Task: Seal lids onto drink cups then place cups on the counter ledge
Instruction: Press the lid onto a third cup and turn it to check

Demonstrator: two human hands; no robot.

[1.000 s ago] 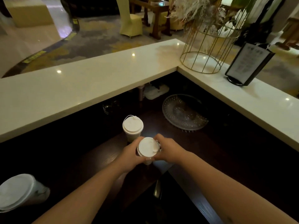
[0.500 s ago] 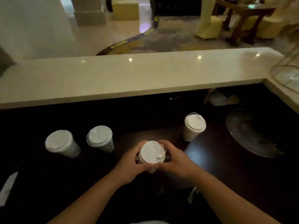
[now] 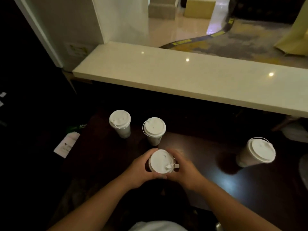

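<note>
there, the left hand (image 3: 140,170) and right hand (image 3: 184,170) were both curled round a lidded cup (image 3: 161,161) low over the dark bench (image 3: 208,189). three more lidded cups (image 3: 154,129) stood on it, and none sat on the pale ledge (image 3: 191,77), so placing seemed all still to do.

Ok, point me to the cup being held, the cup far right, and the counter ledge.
held cup (image 3: 161,161), head view, centre of its lid.
far-right cup (image 3: 260,150), head view, centre of its lid.
counter ledge (image 3: 191,75), head view, bare top surface.
</note>
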